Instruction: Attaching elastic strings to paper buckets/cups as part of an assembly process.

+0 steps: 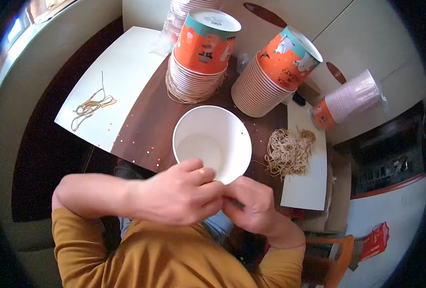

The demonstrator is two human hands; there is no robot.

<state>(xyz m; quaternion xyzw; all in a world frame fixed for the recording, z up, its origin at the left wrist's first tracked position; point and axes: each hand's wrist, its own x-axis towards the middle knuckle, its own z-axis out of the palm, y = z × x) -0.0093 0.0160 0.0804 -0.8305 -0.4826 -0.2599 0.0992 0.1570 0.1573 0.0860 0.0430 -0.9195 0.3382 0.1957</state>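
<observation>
A white paper bucket [212, 137] stands in front of me, its round mouth facing up toward me and its inside showing nothing but bare white wall and bottom. Over its near rim my left hand [186, 194] is curled closed, a ring on one finger. My right hand [251, 204] meets it just to the right, fingers pinched together by the rim. Whatever lies between the fingertips is hidden. Right of the bucket sits a tangled heap of beige cord [290, 151], a thin strand trailing from it toward the bucket.
Two tall stacks of orange and teal printed buckets, one left [196, 57] and one right [276, 72], stand upside down behind. A third stack [347, 101] leans at far right. Loose cords [93, 108] lie on the table's white left leaf. Small dots are scattered nearby. A wooden chair [340, 259] is lower right.
</observation>
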